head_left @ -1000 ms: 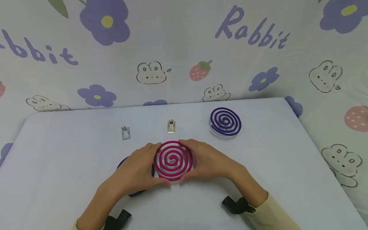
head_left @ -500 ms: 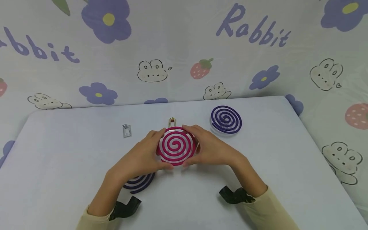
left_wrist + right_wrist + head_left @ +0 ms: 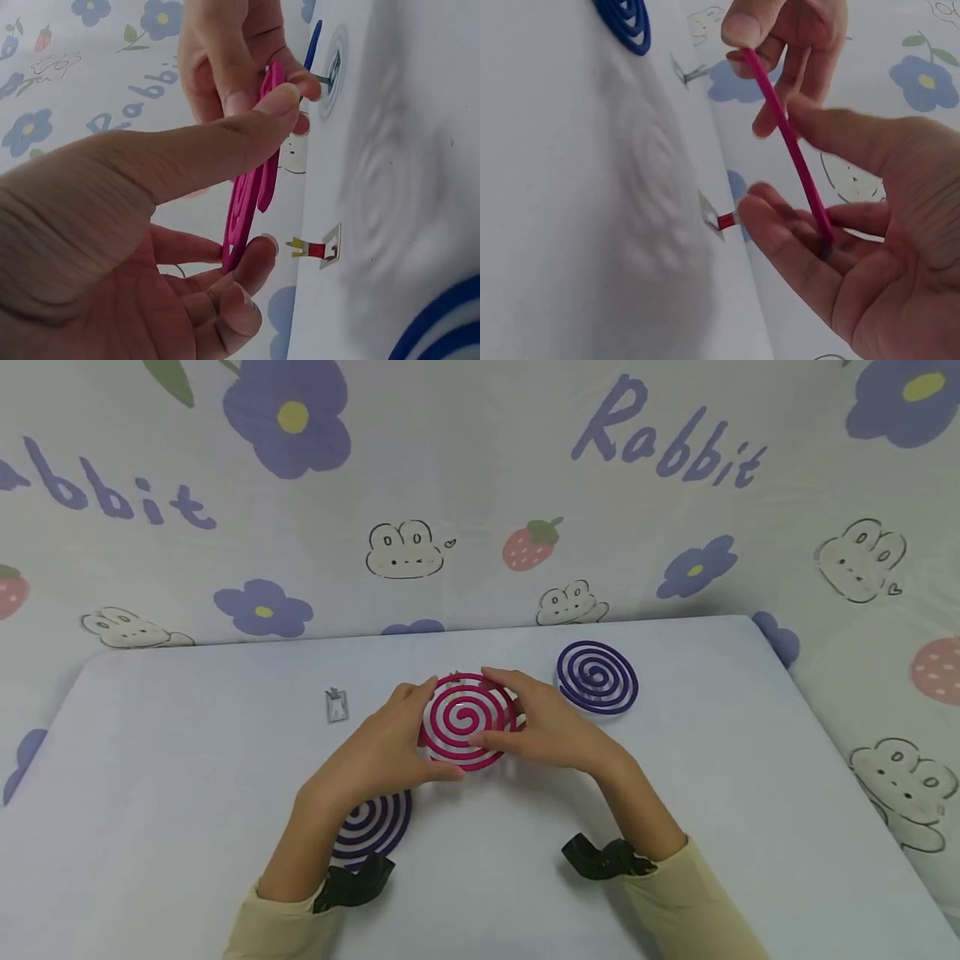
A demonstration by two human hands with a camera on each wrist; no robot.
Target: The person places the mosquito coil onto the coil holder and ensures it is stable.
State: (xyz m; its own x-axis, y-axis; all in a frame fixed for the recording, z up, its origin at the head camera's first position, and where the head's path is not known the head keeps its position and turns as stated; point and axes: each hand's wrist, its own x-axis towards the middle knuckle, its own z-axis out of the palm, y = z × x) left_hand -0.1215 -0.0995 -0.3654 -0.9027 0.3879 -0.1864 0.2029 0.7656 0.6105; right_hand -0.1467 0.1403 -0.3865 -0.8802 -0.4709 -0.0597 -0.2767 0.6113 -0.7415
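Observation:
A pink mosquito coil [image 3: 467,718] is held up off the table between both hands. My left hand [image 3: 390,752] grips its left rim, with the thumb at the near edge and the fingers at the far edge. The right hand [image 3: 558,727] holds the right side, its thumb lying across the coil's face. In the left wrist view the coil is seen nearly edge-on, apart from the table. Just beyond it, a small gold coil stand [image 3: 330,247] with a red part and upright prongs sits on the table; the coil mostly covers it in the head view.
A dark blue coil [image 3: 596,677] sits raised on its support at the back right. Another dark blue coil [image 3: 382,835] lies under my left forearm, partly hidden. A silver stand [image 3: 337,705] is at the back left. A patterned cloth [image 3: 465,460] hangs behind the table.
Both hands have carried the pink coil away from me and slightly right, over the gold stand. The right thumb has shifted from the rim onto the coil's face.

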